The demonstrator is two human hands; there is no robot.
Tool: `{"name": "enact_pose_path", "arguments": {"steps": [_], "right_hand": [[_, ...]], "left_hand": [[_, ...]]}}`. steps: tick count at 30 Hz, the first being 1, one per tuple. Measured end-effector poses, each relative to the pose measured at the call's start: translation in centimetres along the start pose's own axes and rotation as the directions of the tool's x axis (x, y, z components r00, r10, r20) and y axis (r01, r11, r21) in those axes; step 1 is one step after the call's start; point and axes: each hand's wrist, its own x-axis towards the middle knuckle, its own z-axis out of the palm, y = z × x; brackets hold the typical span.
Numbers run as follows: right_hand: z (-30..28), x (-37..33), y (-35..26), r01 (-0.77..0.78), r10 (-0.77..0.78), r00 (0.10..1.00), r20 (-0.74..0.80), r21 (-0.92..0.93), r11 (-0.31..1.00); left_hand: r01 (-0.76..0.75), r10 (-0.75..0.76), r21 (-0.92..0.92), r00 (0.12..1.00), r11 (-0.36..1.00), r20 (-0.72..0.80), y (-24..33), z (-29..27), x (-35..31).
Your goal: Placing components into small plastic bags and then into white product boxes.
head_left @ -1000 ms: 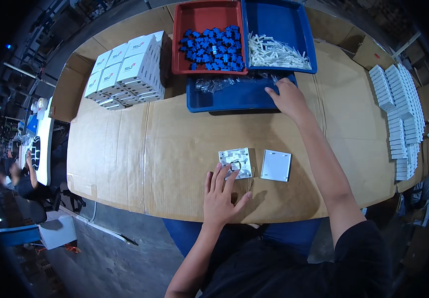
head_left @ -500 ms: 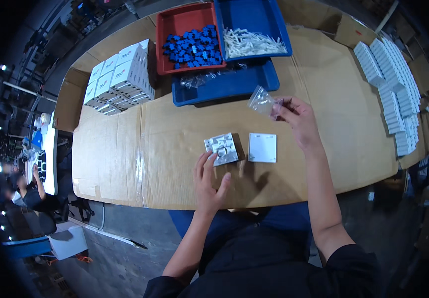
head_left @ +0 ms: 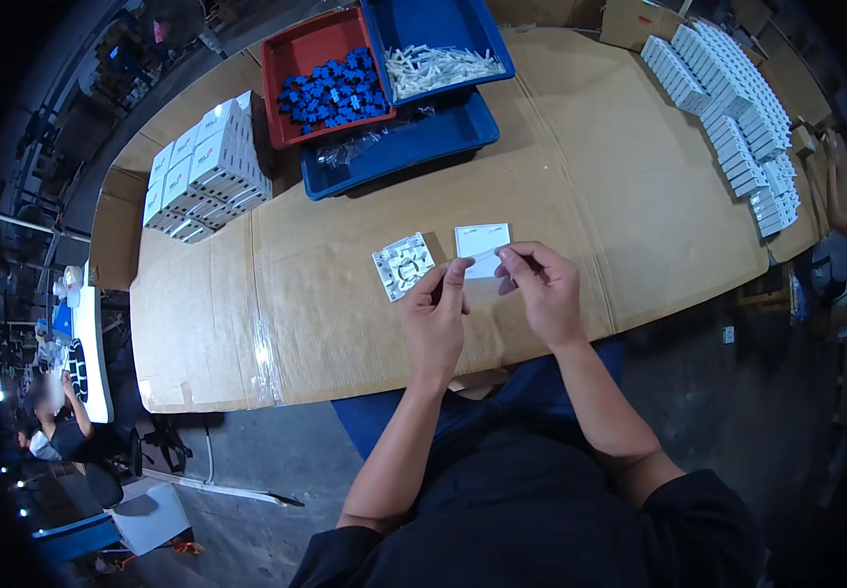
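Note:
A small clear plastic bag (head_left: 483, 263) is stretched between my two hands, above the near middle of the cardboard-covered table. My left hand (head_left: 435, 318) pinches one side of it between thumb and fingers. On the other side, my right hand (head_left: 546, 294) grips it the same way. Whatever the bag holds is too small and blurred to make out. Just beyond my left hand lies an open white square box (head_left: 404, 266) with moulded parts and a dark loop inside. A flat white square cover (head_left: 482, 238) lies to its right, partly hidden behind the bag and my fingers.
Stacked white boxes (head_left: 210, 162) stand at the far left. A red tray (head_left: 281, 61) of blue parts and a blue tray (head_left: 423, 24) of white sticks rest by a lower blue tray (head_left: 404, 157). White pieces (head_left: 727, 108) are stacked far right. Other people are at both sides.
My right hand has brought the bag down and nearer. My left hand has left the open box and taken hold of the bag. The whole view has shifted.

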Motion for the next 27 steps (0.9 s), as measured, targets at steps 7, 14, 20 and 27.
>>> {"name": "enact_pose_path", "arguments": {"steps": [7, 14, 20, 27], "right_hand": [[3.4, -1.2, 0.3, -0.079, 0.075, 0.994, 0.077, 0.052, 0.996], [3.2, -1.3, -0.1, 0.261, -0.262, 0.965, 0.031, -0.253, 0.932], [3.4, -1.8, -0.2, 0.254, -0.258, 0.966, -0.002, -0.151, 0.955], [1.4, -0.7, -0.8, 0.167, -0.158, 0.969, -0.19, 0.032, 0.985]], "left_hand": [[-0.062, 0.052, -0.056, 0.985, 0.997, -0.163, 0.1, -1.3, -1.8], [-0.094, 0.084, -0.028, 0.966, 0.995, -0.246, 1.0, -1.0, -1.2], [-0.095, 0.084, -0.027, 0.957, 0.995, -0.278, 0.7, -1.2, -1.8], [-0.152, 0.069, -0.182, 0.915, 0.971, -0.397, 0.3, -3.0, -1.2]]}}
